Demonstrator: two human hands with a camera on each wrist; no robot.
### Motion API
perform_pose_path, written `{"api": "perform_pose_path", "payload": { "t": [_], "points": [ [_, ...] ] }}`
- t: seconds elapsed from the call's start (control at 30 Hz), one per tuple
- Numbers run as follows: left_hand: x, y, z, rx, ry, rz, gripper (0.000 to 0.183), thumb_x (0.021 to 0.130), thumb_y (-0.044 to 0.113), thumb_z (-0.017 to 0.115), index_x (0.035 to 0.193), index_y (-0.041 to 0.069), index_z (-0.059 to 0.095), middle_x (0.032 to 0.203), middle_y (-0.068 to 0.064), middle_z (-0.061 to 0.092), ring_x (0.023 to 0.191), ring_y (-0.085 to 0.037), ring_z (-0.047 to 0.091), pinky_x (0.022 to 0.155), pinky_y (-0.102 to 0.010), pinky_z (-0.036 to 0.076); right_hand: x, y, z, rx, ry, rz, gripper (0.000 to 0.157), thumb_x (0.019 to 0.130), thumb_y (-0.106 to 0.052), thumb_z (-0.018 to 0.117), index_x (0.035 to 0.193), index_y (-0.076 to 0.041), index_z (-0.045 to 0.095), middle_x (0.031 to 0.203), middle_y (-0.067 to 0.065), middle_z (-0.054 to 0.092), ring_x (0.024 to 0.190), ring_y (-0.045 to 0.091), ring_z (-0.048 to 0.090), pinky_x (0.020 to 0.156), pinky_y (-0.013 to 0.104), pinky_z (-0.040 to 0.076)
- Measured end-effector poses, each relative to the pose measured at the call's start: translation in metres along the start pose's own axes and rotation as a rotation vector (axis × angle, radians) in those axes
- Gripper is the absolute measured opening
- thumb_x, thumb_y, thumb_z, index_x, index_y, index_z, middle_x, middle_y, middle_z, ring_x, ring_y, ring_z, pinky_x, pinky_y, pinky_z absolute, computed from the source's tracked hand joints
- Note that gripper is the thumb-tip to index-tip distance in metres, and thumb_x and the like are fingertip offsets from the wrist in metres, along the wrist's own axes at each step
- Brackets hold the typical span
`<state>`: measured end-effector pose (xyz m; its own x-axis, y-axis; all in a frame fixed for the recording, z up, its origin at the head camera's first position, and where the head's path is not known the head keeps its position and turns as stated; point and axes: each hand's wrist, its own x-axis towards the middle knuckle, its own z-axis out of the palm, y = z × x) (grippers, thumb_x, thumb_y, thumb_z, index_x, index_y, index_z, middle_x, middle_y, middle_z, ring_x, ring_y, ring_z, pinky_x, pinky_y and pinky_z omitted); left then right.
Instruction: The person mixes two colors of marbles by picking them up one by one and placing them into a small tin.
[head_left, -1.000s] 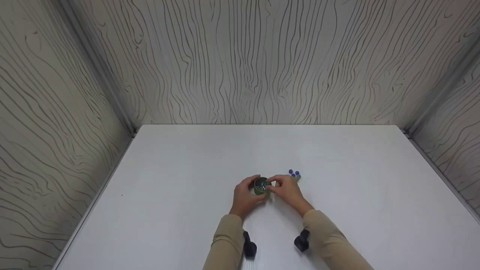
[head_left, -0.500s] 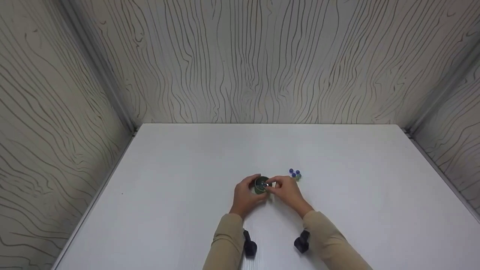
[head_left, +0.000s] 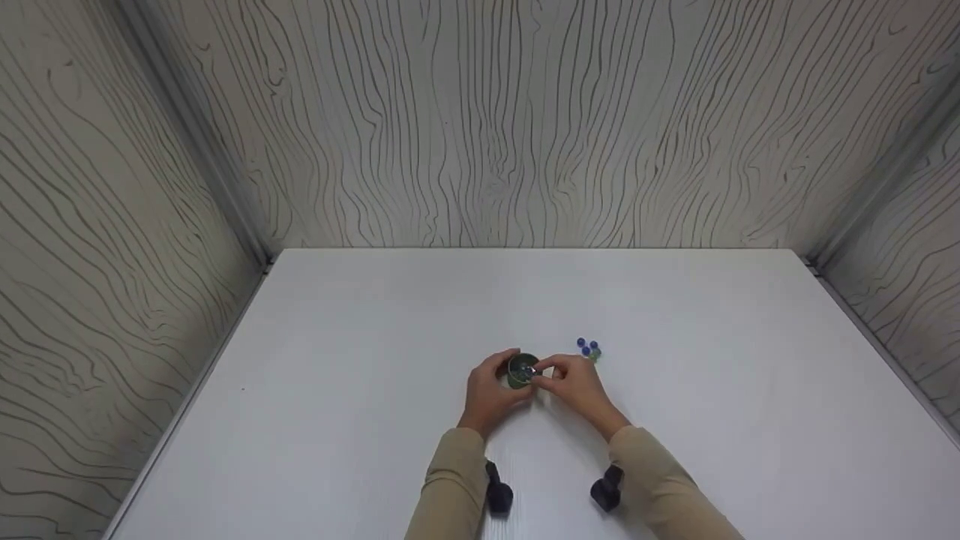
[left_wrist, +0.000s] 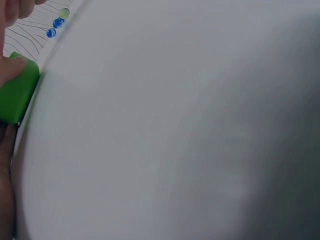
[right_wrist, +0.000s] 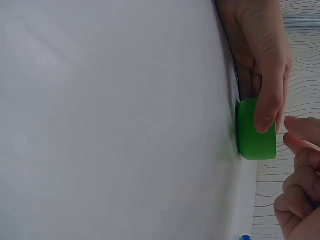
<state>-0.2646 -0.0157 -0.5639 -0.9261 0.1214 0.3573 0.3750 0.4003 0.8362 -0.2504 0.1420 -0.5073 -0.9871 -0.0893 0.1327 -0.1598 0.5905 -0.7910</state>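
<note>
Left hand (head_left: 487, 386) and right hand (head_left: 574, 379) come out of tan sleeves (head_left: 450, 480), and a black device (head_left: 499, 495) sits by the inner side of each sleeve. The left hand grips a green cup (right_wrist: 250, 142), its thumb pressed along the near side and its fingers bent round the far side. The cup stands upright on the white table (head_left: 375, 337), between the two hands. The right hand is bent in over the cup's right edge, thumb and forefinger brought narrowly together at the rim, the other fingers folded. A small bluish glint shows at those fingertips; I cannot tell whether they pinch it or it lies inside the cup.

Just beyond the right hand, a loose cluster lies on the table: blue marbles (head_left: 586, 351) and a green marble (left_wrist: 64, 13), close together and near the cup but apart from it. Far off, past the table's back edge, rises a wall (head_left: 480, 127) patterned in wood grain, with grey strips (head_left: 191, 139) running up its corners.
</note>
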Motion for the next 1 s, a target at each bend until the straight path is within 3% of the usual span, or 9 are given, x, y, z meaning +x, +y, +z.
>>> {"api": "perform_pose_path", "payload": {
  "t": [0.43, 1.0],
  "points": [
    [-0.001, 0.000, 0.001, -0.016, 0.009, -0.007, 0.057, 0.072, 0.021, 0.083, 0.122, 0.003, 0.062, 0.120, -0.013, 0.069, 0.112, -0.025, 0.066, 0.101, -0.034, 0.055, -0.003, 0.010, -0.007, -0.029, 0.034, 0.029, 0.012, 0.078, -0.006, 0.075, 0.090, -0.001, 0.074, 0.057, -0.006, 0.042, 0.053, 0.002, 0.034, 0.048, 0.014, 0.027],
    [-0.002, 0.005, -0.001, -0.047, -0.020, -0.047, 0.059, 0.072, 0.016, 0.082, 0.126, 0.005, 0.060, 0.125, -0.011, 0.067, 0.119, -0.024, 0.063, 0.107, -0.033, 0.051, -0.005, 0.023, -0.019, -0.034, 0.090, 0.161, 0.014, 0.081, -0.009, 0.072, 0.094, -0.003, 0.075, 0.059, -0.004, 0.042, 0.059, 0.008, 0.038, 0.051, 0.016, 0.029]
  ]
}}
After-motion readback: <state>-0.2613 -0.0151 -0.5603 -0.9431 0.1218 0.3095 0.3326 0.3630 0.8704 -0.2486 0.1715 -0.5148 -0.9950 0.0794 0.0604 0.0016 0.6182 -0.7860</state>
